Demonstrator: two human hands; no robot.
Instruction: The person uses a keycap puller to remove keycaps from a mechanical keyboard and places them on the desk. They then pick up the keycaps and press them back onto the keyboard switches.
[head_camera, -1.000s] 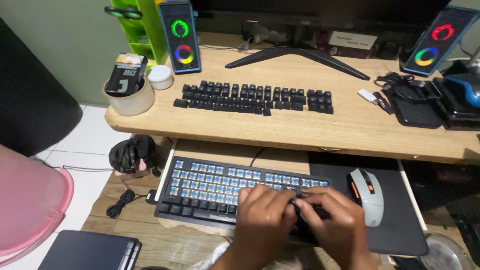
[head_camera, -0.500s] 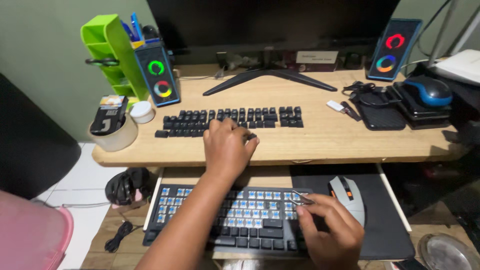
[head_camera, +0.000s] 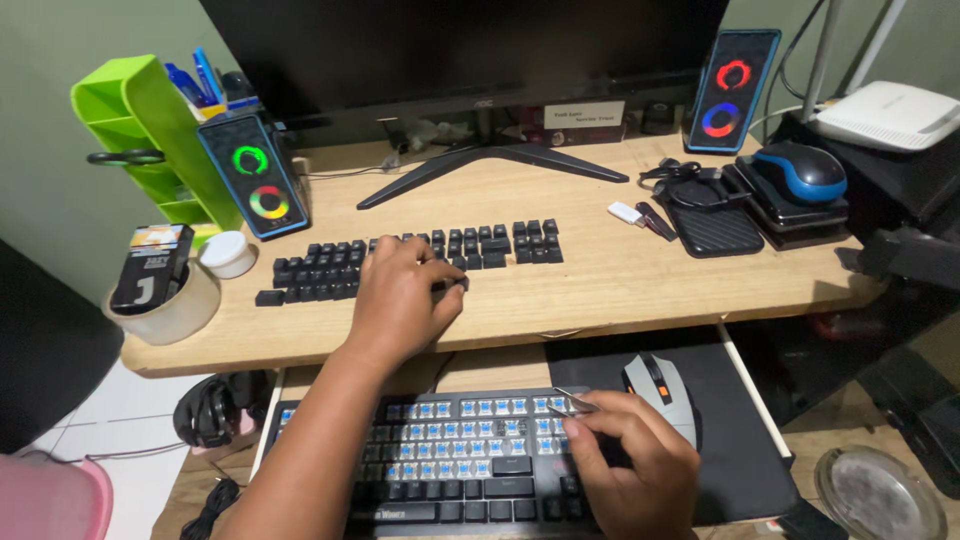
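While over keycaps (head_camera: 400, 255), left hands (head_camera: 400, 300).

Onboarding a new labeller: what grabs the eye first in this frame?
Probably the rows of loose black keycaps laid out on the wooden desk, with the left hand resting on them. Below, on the pull-out tray, the stripped keyboard shows blue switches, and the right hand holds a thin metal tool over its right end, beside a grey mouse. Two speakers with glowing coloured rings flank the monitor stand.
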